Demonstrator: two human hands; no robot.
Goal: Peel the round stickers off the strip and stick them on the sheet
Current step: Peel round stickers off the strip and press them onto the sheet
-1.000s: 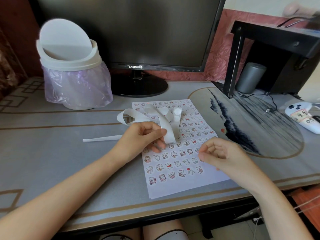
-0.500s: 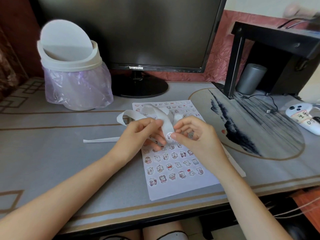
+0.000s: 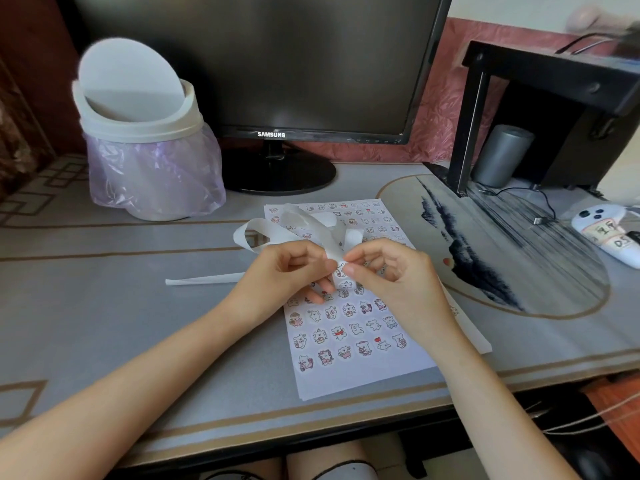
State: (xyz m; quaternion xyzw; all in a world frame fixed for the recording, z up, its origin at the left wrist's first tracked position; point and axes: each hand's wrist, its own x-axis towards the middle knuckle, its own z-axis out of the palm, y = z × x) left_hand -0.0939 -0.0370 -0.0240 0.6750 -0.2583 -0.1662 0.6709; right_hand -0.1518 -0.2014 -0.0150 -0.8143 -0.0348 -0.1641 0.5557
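A white sheet (image 3: 367,370) covered with several small round cartoon stickers lies on the desk in front of me. A long white backing strip (image 3: 266,233) loops and curls over the sheet's far part, with one end trailing left on the desk. My left hand (image 3: 287,271) holds the strip just above the sheet's middle. My right hand (image 3: 384,268) meets it there, thumb and forefinger pinching a round sticker (image 3: 341,270) at the strip's near end. The fingers hide the sticker's edge.
A white swing-lid bin (image 3: 138,133) with a purple bag stands at the back left. A dark monitor (image 3: 277,81) stands behind the sheet. A black stand (image 3: 540,109) with a grey cylinder (image 3: 502,154) is at the right, with a white remote (image 3: 606,233) beside it.
My right hand came up from the sheet's right edge to the strip's end beside my left hand and now pinches a sticker there. My left hand kept its hold.
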